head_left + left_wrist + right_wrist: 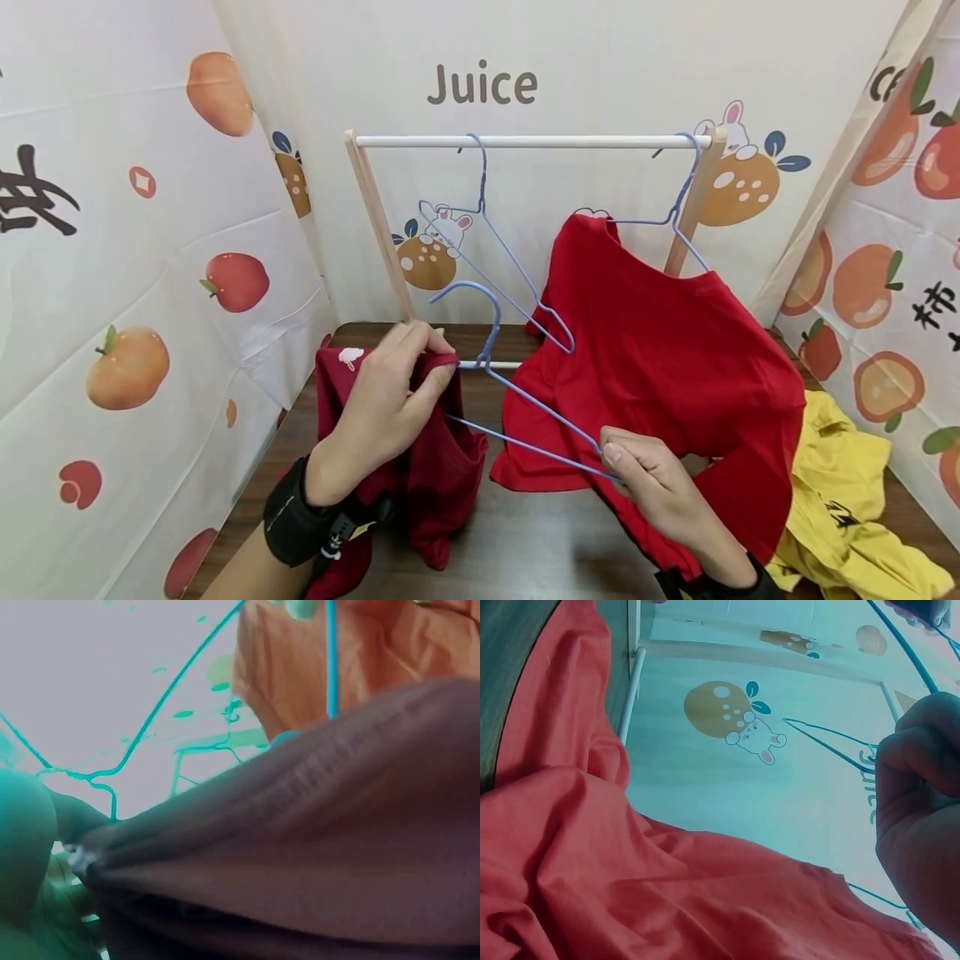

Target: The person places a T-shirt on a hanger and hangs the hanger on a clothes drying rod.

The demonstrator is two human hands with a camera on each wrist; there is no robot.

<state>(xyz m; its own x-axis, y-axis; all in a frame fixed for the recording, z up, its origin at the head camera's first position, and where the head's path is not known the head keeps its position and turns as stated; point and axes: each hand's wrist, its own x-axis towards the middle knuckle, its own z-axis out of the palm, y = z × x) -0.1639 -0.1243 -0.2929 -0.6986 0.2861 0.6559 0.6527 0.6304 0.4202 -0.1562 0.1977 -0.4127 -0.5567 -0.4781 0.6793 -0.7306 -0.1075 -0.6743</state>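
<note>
In the head view my left hand (390, 387) pinches the edge of a dark red garment (453, 479) between thumb and fingers. My right hand (660, 483) grips the right end of a blue wire hanger (551, 412). That hanger's left part runs into the dark red garment, where the cloth hides its end, and its hook (491, 312) points up and curls left. The left wrist view shows the dark garment (315, 825) stretched out from the pinching fingers. In the right wrist view, the curled fingers (919, 746) wrap the blue wire.
A rack with a white rail (570, 142) and wooden posts stands behind. From it hang a bare blue hanger (517, 258) and a bright red shirt (660, 350) on another hanger. A yellow garment (847, 492) lies at the right on the dark table (517, 542). Fruit-printed sheets enclose the sides.
</note>
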